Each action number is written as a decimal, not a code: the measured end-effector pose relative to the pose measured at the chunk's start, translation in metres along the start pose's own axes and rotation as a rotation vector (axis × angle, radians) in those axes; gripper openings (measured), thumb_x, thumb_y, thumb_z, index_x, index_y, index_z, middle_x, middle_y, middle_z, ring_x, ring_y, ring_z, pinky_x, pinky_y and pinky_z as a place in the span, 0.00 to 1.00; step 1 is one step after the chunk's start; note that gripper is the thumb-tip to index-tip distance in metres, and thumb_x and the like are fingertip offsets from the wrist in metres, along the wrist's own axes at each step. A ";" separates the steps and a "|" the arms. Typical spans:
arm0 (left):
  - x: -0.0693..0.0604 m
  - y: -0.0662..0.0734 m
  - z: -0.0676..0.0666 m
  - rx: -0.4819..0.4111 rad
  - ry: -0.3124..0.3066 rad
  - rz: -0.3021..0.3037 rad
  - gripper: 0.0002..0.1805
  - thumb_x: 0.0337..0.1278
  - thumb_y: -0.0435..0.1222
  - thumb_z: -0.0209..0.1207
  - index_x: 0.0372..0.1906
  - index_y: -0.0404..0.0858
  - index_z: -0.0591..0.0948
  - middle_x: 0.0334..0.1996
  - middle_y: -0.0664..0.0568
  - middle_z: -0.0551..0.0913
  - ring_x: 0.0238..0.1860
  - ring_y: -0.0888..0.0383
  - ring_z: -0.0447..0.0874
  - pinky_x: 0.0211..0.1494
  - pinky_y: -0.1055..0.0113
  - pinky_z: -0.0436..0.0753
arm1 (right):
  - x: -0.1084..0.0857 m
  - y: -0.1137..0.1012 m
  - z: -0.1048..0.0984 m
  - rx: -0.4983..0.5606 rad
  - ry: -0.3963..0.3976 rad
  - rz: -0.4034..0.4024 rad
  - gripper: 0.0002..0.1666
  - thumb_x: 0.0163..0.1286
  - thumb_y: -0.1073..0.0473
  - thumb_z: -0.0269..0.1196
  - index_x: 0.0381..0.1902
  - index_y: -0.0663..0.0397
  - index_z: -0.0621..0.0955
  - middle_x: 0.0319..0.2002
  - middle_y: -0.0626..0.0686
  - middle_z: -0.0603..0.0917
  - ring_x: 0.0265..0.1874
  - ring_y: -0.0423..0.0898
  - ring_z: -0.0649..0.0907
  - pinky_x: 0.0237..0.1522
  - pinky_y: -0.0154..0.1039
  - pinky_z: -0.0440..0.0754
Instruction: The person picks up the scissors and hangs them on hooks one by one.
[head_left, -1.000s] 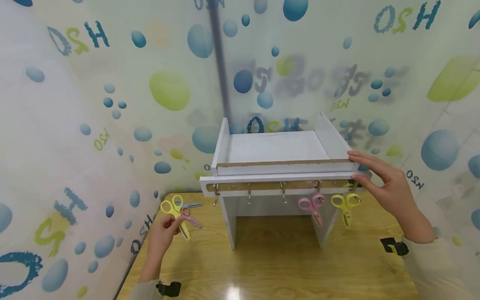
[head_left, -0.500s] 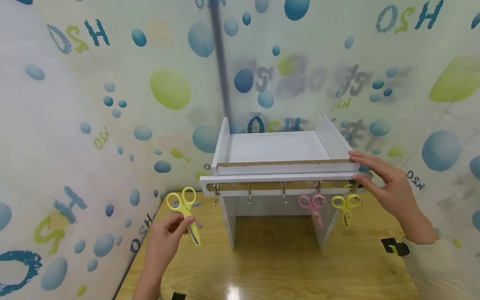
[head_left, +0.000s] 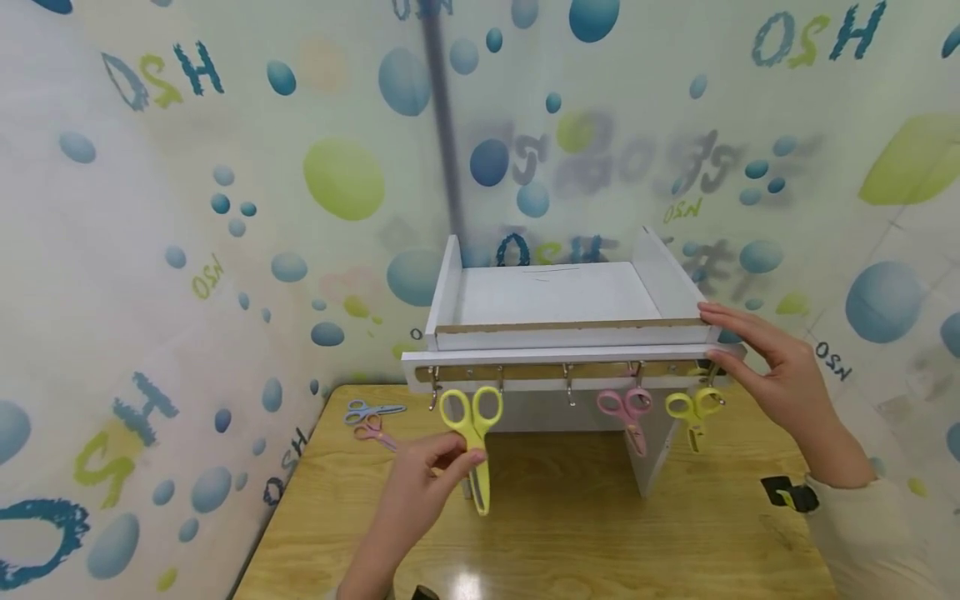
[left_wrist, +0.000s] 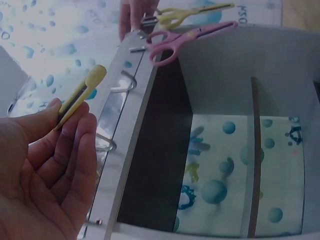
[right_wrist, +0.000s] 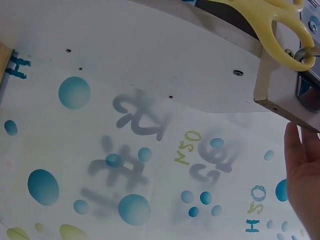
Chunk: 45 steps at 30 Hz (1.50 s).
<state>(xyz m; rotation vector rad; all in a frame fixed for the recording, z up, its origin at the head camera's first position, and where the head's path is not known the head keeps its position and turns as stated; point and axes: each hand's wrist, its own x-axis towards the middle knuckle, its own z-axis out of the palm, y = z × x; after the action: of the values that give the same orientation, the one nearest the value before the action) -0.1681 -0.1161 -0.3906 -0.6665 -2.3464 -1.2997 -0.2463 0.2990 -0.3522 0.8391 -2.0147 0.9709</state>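
Note:
My left hand [head_left: 423, 483] pinches yellow scissors [head_left: 477, 433] by the blades, handles up, in front of the rack's left hooks. In the left wrist view the same scissors [left_wrist: 82, 95] stick out between thumb and fingers. My right hand [head_left: 780, 383] rests on the right end of the white rack [head_left: 570, 356], fingers on top and thumb at the front rail. Pink scissors [head_left: 626, 410] and other yellow scissors [head_left: 693, 412] hang from the two right hooks; in the right wrist view a yellow handle [right_wrist: 292, 37] loops over its hook.
Blue scissors [head_left: 372, 411] and pink-purple scissors [head_left: 373, 432] lie on the wooden table [head_left: 555, 542] at the left. A white shelf tray [head_left: 555, 296] tops the rack, with side panels below. Patterned walls stand behind and at the left.
My left hand has lifted the yellow scissors from beside the other loose pairs and carried them right, to the front of the rack. My right hand has stayed in place.

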 end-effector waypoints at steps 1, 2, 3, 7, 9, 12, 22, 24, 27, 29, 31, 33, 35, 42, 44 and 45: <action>0.001 0.002 0.006 -0.010 -0.020 0.015 0.09 0.60 0.35 0.65 0.24 0.42 0.82 0.21 0.57 0.83 0.27 0.74 0.78 0.30 0.74 0.83 | 0.000 0.000 0.000 -0.001 0.000 0.002 0.30 0.52 0.83 0.68 0.56 0.72 0.80 0.64 0.50 0.81 0.65 0.32 0.77 0.64 0.20 0.72; 0.004 0.003 0.012 -0.018 -0.037 0.028 0.09 0.61 0.36 0.65 0.24 0.42 0.82 0.20 0.58 0.82 0.26 0.75 0.76 0.29 0.75 0.82 | 0.000 0.000 0.000 -0.003 0.000 0.004 0.30 0.52 0.83 0.68 0.56 0.72 0.80 0.64 0.50 0.81 0.65 0.32 0.77 0.63 0.20 0.72; 0.006 0.005 0.019 -0.023 -0.054 0.037 0.09 0.61 0.37 0.65 0.25 0.42 0.82 0.19 0.58 0.80 0.24 0.76 0.73 0.27 0.77 0.79 | 0.000 0.000 0.000 -0.003 0.000 0.005 0.30 0.52 0.83 0.67 0.56 0.72 0.80 0.64 0.51 0.81 0.65 0.32 0.77 0.63 0.20 0.72; 0.015 0.008 0.041 -0.038 -0.116 0.091 0.09 0.63 0.39 0.63 0.27 0.42 0.83 0.16 0.58 0.73 0.20 0.76 0.60 0.22 0.80 0.67 | 0.000 0.000 -0.001 0.005 0.005 0.007 0.30 0.52 0.83 0.67 0.56 0.72 0.80 0.63 0.50 0.81 0.65 0.32 0.77 0.63 0.20 0.72; 0.018 0.010 0.051 -0.047 -0.141 0.097 0.10 0.65 0.40 0.62 0.28 0.42 0.82 0.15 0.58 0.71 0.19 0.76 0.58 0.22 0.81 0.65 | -0.001 0.001 -0.001 0.010 0.009 0.007 0.29 0.52 0.83 0.67 0.56 0.73 0.80 0.63 0.50 0.81 0.65 0.33 0.77 0.63 0.20 0.72; 0.022 0.011 0.061 -0.055 -0.164 0.071 0.11 0.67 0.42 0.60 0.29 0.43 0.83 0.15 0.59 0.71 0.19 0.75 0.59 0.23 0.80 0.66 | -0.001 0.001 -0.001 0.017 0.009 0.007 0.29 0.53 0.82 0.67 0.56 0.73 0.80 0.63 0.50 0.81 0.65 0.33 0.77 0.63 0.20 0.72; 0.023 -0.003 0.088 -0.083 -0.209 -0.100 0.14 0.66 0.46 0.60 0.33 0.40 0.87 0.19 0.53 0.82 0.19 0.75 0.67 0.25 0.79 0.72 | -0.002 0.001 0.001 0.039 0.003 0.014 0.30 0.53 0.83 0.67 0.56 0.73 0.80 0.64 0.51 0.81 0.65 0.34 0.77 0.63 0.21 0.73; 0.021 -0.008 0.091 -0.091 -0.202 -0.122 0.15 0.66 0.46 0.60 0.35 0.39 0.88 0.23 0.51 0.86 0.21 0.75 0.72 0.27 0.79 0.75 | -0.003 0.000 0.001 0.051 0.000 0.010 0.29 0.54 0.83 0.66 0.56 0.74 0.79 0.64 0.52 0.81 0.65 0.35 0.77 0.63 0.21 0.73; 0.020 -0.014 0.095 -0.100 -0.180 -0.134 0.16 0.67 0.47 0.60 0.37 0.39 0.88 0.27 0.49 0.88 0.24 0.73 0.78 0.30 0.78 0.79 | -0.003 0.001 0.001 0.062 0.002 -0.005 0.28 0.55 0.82 0.66 0.56 0.75 0.79 0.64 0.54 0.81 0.66 0.36 0.77 0.64 0.22 0.73; 0.020 -0.017 0.097 -0.112 -0.169 -0.137 0.15 0.66 0.46 0.60 0.37 0.38 0.88 0.29 0.48 0.89 0.26 0.70 0.82 0.32 0.78 0.81 | -0.002 0.001 0.001 0.065 0.004 -0.013 0.28 0.56 0.82 0.66 0.56 0.76 0.79 0.64 0.54 0.80 0.66 0.37 0.77 0.63 0.22 0.73; 0.021 -0.018 0.098 -0.126 -0.162 -0.141 0.14 0.65 0.44 0.62 0.37 0.37 0.87 0.31 0.47 0.89 0.29 0.66 0.86 0.34 0.78 0.83 | -0.002 0.001 0.001 0.063 0.005 -0.012 0.27 0.56 0.82 0.65 0.57 0.76 0.79 0.64 0.54 0.80 0.66 0.37 0.77 0.63 0.22 0.74; 0.020 -0.019 0.098 -0.138 -0.162 -0.151 0.13 0.64 0.42 0.63 0.38 0.36 0.87 0.33 0.47 0.89 0.31 0.63 0.88 0.35 0.78 0.83 | -0.003 0.000 0.000 0.062 0.008 -0.006 0.27 0.56 0.82 0.65 0.56 0.76 0.79 0.64 0.53 0.80 0.66 0.36 0.77 0.63 0.22 0.74; 0.020 -0.021 0.099 -0.146 -0.161 -0.158 0.11 0.64 0.40 0.64 0.38 0.35 0.86 0.34 0.46 0.89 0.33 0.61 0.88 0.36 0.78 0.84 | -0.004 0.000 -0.001 0.066 0.010 0.003 0.27 0.56 0.82 0.65 0.56 0.76 0.79 0.64 0.53 0.80 0.65 0.36 0.77 0.63 0.22 0.74; 0.017 -0.028 0.099 -0.125 -0.146 -0.179 0.09 0.62 0.39 0.65 0.39 0.36 0.86 0.35 0.47 0.89 0.36 0.61 0.88 0.38 0.78 0.84 | -0.003 -0.001 0.002 0.061 0.012 0.024 0.29 0.54 0.85 0.65 0.57 0.75 0.78 0.64 0.54 0.80 0.65 0.35 0.77 0.62 0.20 0.73; 0.015 -0.030 0.099 -0.132 -0.143 -0.187 0.08 0.62 0.39 0.65 0.38 0.37 0.86 0.35 0.48 0.89 0.35 0.63 0.88 0.38 0.78 0.84 | -0.003 -0.001 0.002 0.057 0.012 0.022 0.29 0.55 0.84 0.65 0.57 0.75 0.78 0.64 0.54 0.80 0.65 0.35 0.77 0.62 0.20 0.74; 0.013 -0.032 0.099 -0.138 -0.140 -0.191 0.07 0.62 0.38 0.65 0.37 0.38 0.87 0.34 0.48 0.89 0.35 0.64 0.88 0.38 0.78 0.84 | -0.003 -0.001 0.002 0.054 0.014 0.019 0.29 0.55 0.84 0.65 0.57 0.75 0.79 0.64 0.54 0.80 0.65 0.35 0.77 0.61 0.20 0.74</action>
<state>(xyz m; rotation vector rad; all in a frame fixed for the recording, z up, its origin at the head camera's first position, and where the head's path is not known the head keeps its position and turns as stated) -0.2060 -0.0426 -0.4551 -0.6033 -2.5008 -1.5560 -0.2449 0.2978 -0.3552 0.8414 -1.9959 1.0434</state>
